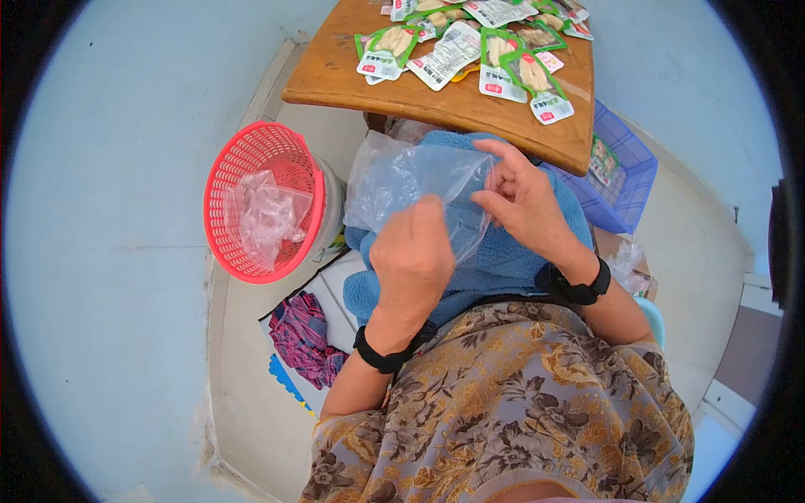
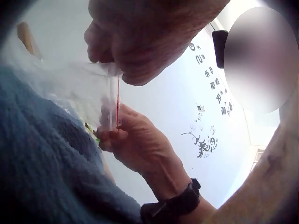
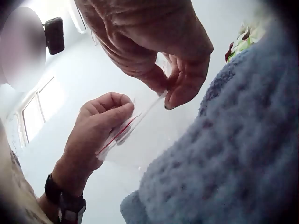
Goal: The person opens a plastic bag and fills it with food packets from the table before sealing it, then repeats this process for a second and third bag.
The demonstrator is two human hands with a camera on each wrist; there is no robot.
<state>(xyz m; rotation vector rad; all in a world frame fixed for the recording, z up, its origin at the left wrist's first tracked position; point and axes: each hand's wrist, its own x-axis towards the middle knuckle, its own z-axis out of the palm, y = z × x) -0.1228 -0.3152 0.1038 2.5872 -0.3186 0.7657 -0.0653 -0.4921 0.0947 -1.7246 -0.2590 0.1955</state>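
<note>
Bag (image 1: 381, 172), clear plastic, is positioned over blue fleece (image 1: 524, 261), adjacent to the near edge of the table (image 1: 331, 75). Left hand (image 1: 412, 253) pinches the bag's edge; right hand (image 1: 530, 205) pinches it farther along. Both wrist views resolve a red line (image 2: 118, 100) along this edge; only the head view shows the red basket (image 1: 319, 201).

Thin clear plastic bag (image 1: 432, 174), wrinkled — red line (image 2: 118, 100) along one edge — held between left hand (image 1: 411, 251) and right hand (image 1: 531, 204)
</note>
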